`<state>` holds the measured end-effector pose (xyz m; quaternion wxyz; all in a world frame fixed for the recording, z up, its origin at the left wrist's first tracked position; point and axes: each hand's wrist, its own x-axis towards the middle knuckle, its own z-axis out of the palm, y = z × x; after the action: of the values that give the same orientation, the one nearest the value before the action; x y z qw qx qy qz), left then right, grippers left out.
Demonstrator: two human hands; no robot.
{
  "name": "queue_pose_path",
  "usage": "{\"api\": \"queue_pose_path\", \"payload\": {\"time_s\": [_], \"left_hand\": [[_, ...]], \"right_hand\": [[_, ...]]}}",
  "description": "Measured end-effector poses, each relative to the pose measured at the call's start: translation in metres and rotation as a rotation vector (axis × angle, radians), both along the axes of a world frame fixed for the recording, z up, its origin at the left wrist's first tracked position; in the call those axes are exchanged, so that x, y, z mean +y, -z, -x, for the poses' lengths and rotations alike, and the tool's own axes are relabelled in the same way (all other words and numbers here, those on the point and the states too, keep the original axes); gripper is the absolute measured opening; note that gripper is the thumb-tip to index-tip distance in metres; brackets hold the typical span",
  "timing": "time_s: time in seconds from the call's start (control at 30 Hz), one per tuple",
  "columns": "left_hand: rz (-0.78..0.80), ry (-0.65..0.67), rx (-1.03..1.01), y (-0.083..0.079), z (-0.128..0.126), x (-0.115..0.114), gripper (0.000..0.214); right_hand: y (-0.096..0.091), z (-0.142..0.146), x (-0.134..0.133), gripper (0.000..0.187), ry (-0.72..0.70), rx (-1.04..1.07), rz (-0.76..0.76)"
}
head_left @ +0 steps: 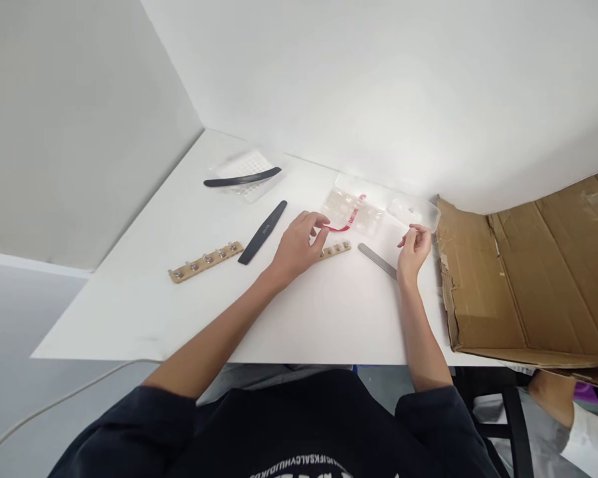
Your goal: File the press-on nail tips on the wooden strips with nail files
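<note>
My left hand (pixel 299 247) has its thumb and index finger closed at the near end of a red strip with pale lettering (pixel 353 218). The strip curves over a clear plastic case (pixel 371 219) holding pale pieces, perhaps false nails. Partly behind that hand lies a short wooden bar (pixel 336 249) with small metal fittings. My right hand (pixel 414 253) is raised at the right with fingers pinched together; whatever they hold is too small to make out. Beside it a grey nail file (pixel 377 260) lies on the table, one end covered by the hand.
Left on the white table (pixel 129 318) lie a longer wooden bar with metal fittings (pixel 206 261) and a black nail file (pixel 263 232). Behind, a curved black file (pixel 242 178) rests on clear packaging (pixel 256 159). An open cardboard box (pixel 508 279) borders the right; walls stand behind and left.
</note>
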<state>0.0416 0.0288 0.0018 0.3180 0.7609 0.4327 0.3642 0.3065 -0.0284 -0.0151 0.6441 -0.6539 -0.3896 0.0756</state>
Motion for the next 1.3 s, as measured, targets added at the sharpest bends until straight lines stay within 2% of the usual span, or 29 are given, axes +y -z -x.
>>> {"api": "queue_pose_path", "payload": {"time_s": [0.2,0.33,0.53,0.77,1.1,1.3], "left_hand": [[-0.044,0.083,0.190,-0.011,-0.020,0.014,0.018],[-0.088,0.098,0.375,-0.014,-0.031,0.041,0.021],[-0.184,0.163,0.627,-0.018,-0.050,0.079,0.036],[-0.290,0.097,0.924,-0.019,-0.064,0.090,0.041],[-0.321,0.169,1.044,-0.020,-0.068,0.090,0.047],[-0.151,0.206,0.892,-0.015,-0.062,0.107,0.040]], "right_hand": [[0.000,0.004,-0.007,0.029,-0.039,0.086,-0.020],[-0.006,0.011,-0.010,0.029,-0.089,0.096,-0.032],[-0.007,0.016,-0.012,0.030,-0.107,0.145,-0.020],[-0.010,0.020,-0.013,0.028,-0.110,0.171,0.004],[-0.017,0.025,-0.015,0.023,-0.098,0.174,0.013],[-0.019,0.026,-0.016,0.021,-0.111,0.184,0.014]]}}
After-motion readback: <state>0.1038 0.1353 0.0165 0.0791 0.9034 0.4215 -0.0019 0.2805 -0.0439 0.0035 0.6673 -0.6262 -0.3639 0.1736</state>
